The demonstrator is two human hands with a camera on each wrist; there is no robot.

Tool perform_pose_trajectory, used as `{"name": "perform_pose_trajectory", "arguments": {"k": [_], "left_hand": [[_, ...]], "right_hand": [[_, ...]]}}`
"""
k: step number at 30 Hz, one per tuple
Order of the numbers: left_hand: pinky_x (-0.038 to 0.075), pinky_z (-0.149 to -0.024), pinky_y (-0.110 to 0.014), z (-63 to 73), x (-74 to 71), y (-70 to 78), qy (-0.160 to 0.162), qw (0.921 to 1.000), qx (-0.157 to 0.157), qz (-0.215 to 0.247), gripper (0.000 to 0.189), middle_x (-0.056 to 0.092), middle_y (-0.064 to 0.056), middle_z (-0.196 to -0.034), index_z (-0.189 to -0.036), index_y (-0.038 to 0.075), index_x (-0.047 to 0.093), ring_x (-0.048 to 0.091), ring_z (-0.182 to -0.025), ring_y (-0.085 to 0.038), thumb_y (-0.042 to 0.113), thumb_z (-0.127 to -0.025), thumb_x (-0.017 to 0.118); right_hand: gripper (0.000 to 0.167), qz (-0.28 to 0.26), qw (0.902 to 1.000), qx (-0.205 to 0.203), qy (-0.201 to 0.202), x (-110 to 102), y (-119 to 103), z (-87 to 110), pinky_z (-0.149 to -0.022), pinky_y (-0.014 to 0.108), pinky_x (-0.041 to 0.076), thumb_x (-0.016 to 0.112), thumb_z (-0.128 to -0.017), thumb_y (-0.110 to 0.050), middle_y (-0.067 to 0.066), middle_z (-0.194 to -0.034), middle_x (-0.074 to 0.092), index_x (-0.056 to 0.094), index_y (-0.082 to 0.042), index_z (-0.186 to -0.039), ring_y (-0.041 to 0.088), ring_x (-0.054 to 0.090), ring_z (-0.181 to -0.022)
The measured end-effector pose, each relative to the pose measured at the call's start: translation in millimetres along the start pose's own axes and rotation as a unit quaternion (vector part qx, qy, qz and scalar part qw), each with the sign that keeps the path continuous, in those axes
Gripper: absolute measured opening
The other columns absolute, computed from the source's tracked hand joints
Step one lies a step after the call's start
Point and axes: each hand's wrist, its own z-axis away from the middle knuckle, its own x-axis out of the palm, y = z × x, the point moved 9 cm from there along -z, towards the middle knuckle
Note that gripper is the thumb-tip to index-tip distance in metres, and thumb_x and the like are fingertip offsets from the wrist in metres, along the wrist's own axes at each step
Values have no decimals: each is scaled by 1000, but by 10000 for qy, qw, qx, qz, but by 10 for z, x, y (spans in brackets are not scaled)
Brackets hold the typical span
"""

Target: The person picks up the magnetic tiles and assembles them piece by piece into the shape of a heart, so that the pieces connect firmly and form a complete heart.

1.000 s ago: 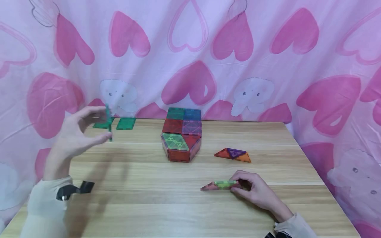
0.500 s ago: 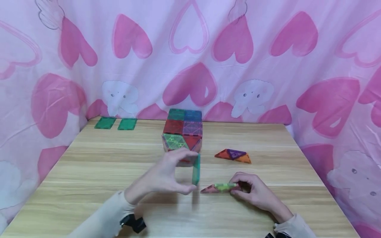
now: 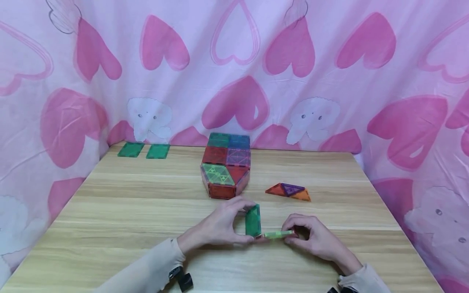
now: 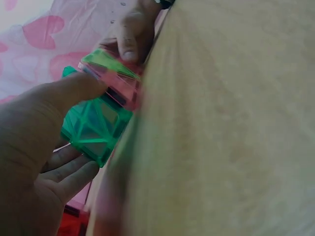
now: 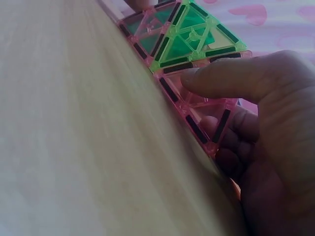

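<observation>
My left hand holds a green square magnetic tile on edge, thumb at one side and fingers at the opposite side. My right hand pinches one end of an upright strip of triangular magnetic tiles; a light green triangle sits between pink triangles. In the left wrist view the green tile is at the strip's pink far end; whether they touch, I cannot tell. Behind the hands stands a block built of coloured tiles, with a light green and red slanted front part.
Two green square tiles lie flat at the table's back left. A flat strip of red, purple and orange triangles lies right of the block. A pink heart-patterned curtain hangs behind the wooden table.
My left hand has brought the green square tile from the back left to the strip's left end. My right hand stays almost in place, still gripping the strip.
</observation>
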Motion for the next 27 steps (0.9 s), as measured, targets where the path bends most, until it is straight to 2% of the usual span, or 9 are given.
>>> {"name": "perform_pose_trajectory", "arguments": {"k": [4, 7, 10, 12, 14, 17, 20, 25, 27], "left_hand": [[55, -112, -29, 7, 34, -42, -50, 9999, -65, 108, 82, 63, 6, -142, -155, 15, 60, 64, -126, -7, 38, -86, 97], [55, -112, -29, 5, 35, -51, 18, 10000, -38, 86, 82, 63, 6, -143, -155, 16, 60, 64, -127, -7, 37, -86, 98], [55, -112, -29, 1, 41, -56, 49, 10000, -13, 48, 83, 63, 6, -143, -156, 16, 60, 64, -127, -6, 38, -86, 98], [55, -112, -29, -1, 44, -59, 55, 10000, -9, 37, 83, 63, 6, -143, -156, 17, 60, 63, -127, -6, 38, -86, 98], [55, -112, -29, -5, 45, -62, 65, 10000, -10, 39, 83, 64, 6, -142, -157, 17, 60, 64, -127, -6, 39, -86, 98], [55, -112, -30, -11, 41, -68, 82, 10000, -3, -10, 84, 64, 6, -142, -157, 18, 60, 63, -126, -7, 41, -86, 97], [54, -113, -31, -14, 36, -64, 89, 9999, 25, -66, 85, 64, 6, -142, -158, 17, 59, 63, -127, -7, 42, -87, 97], [54, -113, -31, -9, 42, -54, 128, 9999, 61, -35, 84, 64, 5, -142, -158, 16, 60, 64, -128, -8, 40, -86, 97], [55, -112, -30, -8, 45, -48, 149, 9999, 83, 4, 84, 64, 4, -141, -157, 15, 60, 64, -127, -8, 38, -86, 98]], "right_hand": [[31, -94, 9999, 128, 68, -35, 29, 10, -88, 28, 55, 87, -95, -4, -1, -112, 76, 78, -21, -120, 15, 67, -98], [30, -542, 9954, -102, 789, -215, 15, 38, -87, 28, 57, 77, -95, 10, 7, -111, 77, 77, -6, -120, 16, 69, -97], [23, -910, 9670, -303, 2359, -554, 37, 120, -82, 24, 57, 67, -93, 24, 12, -105, 74, 70, 11, -112, 16, 68, -91], [24, -644, 9409, -170, 3321, -762, 116, 200, -82, 20, 55, 69, -92, 24, 12, -108, 71, 65, 16, -115, 15, 66, -92], [38, -35, 9251, 338, 3781, -895, 223, 230, -86, 15, 52, 78, -93, 16, 10, -120, 69, 64, 12, -128, 15, 63, -100], [67, 970, 9295, 947, 3431, -972, 393, 145, -100, 11, 48, 85, -96, 1, 14, -144, 60, 56, -5, -156, 24, 62, -123], [70, 1347, 9454, 1019, 2789, -976, 502, -22, -104, 10, 47, 82, -101, -5, 17, -156, 58, 51, -11, -164, 26, 62, -133], [38, 1402, 9606, 806, 2261, -939, 587, -218, -89, 12, 51, 73, -107, -4, 12, -129, 78, 70, -9, -144, 1, 68, -107], [28, 1354, 9644, 719, 2157, -910, 583, -244, -87, 12, 52, 72, -107, -4, 9, -117, 81, 76, -11, -135, 3, 70, -101]]}}
